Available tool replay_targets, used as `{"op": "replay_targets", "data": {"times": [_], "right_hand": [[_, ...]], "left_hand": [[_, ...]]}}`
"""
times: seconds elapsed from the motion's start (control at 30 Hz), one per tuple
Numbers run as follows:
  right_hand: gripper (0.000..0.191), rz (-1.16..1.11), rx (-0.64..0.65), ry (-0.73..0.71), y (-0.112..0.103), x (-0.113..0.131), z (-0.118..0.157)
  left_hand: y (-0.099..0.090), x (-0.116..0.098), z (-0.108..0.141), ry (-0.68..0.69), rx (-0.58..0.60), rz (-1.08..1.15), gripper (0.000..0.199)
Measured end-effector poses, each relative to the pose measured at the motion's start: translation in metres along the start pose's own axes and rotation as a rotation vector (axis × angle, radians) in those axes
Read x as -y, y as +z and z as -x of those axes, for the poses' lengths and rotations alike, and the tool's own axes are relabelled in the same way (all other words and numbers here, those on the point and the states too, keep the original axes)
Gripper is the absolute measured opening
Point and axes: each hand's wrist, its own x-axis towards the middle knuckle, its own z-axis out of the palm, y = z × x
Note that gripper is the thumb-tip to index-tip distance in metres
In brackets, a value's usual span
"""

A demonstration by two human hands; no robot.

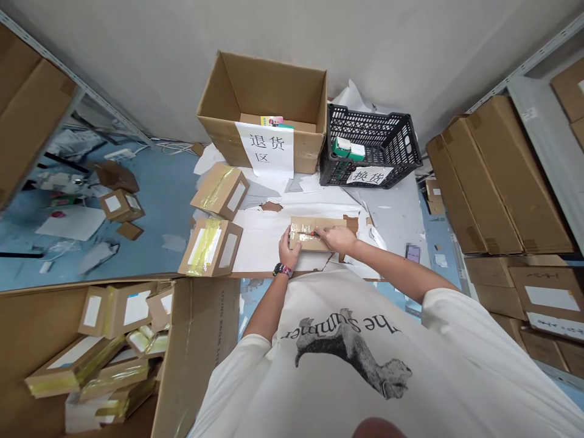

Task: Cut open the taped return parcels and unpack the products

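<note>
Leftmost, well away from the fingers, blue floor (157,222) strewn with scraps shows past a large open carton (198,322) of taped parcels (135,311); nearer on that side, two taped boxes (222,188) stand one behind the other on a table (262,240) with torn white covering. Beyond the fingers, near the grey wall (387,48), come a tall cardboard bin (219,141) bearing a paper sign (269,152), then a black plastic crate (401,159) holding a green-and-white box (348,149); far to their right, big brown boxes (497,176) stand side by side. The small carton (310,243) lies flat on the table, between and partly under the fingers. Those of the left hand (289,248) are narrowly parted around its left end, thumb on the near side; those of the right hand (338,238) close over its top on a red-tipped tool (314,233), mostly hidden.
</note>
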Motion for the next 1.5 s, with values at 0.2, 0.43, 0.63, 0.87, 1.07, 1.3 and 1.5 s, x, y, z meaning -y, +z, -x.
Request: {"op": "replay_targets", "data": {"times": [0.2, 0.43, 0.63, 0.87, 1.07, 1.3, 1.5], "right_hand": [[0.053, 0.076, 0.041, 0.024, -0.015, 0.004, 0.009], [0.05, 0.132, 0.169, 0.171, -0.017, -0.05, 0.065], [0.06, 0.109, 0.136, 0.207, 0.014, -0.091, 0.102], [0.05, -0.073, 0.013, 0.221, 0.064, -0.125, 0.101], [0.054, -0.291, -0.188, 0.209, 0.121, -0.124, 0.088], [0.032, -0.331, -0.217, 0.261, 0.131, -0.121, 0.056], [0.029, -0.375, -0.312, 0.39, 0.132, -0.122, 0.067]], "left_hand": [[0.004, -0.001, 0.001, 0.026, -0.046, -0.062, 0.083], [0.009, 0.001, 0.002, 0.035, -0.093, -0.095, 0.08], [0.008, 0.004, 0.004, 0.019, -0.093, -0.139, 0.079], [0.007, 0.006, 0.0, -0.024, -0.084, -0.138, 0.075], [0.005, 0.01, -0.004, -0.054, -0.077, -0.07, 0.071], [-0.005, -0.002, -0.008, -0.154, -0.01, -0.063, 0.07], [-0.026, -0.047, -0.02, 0.016, 0.022, -0.429, 0.087]]}}
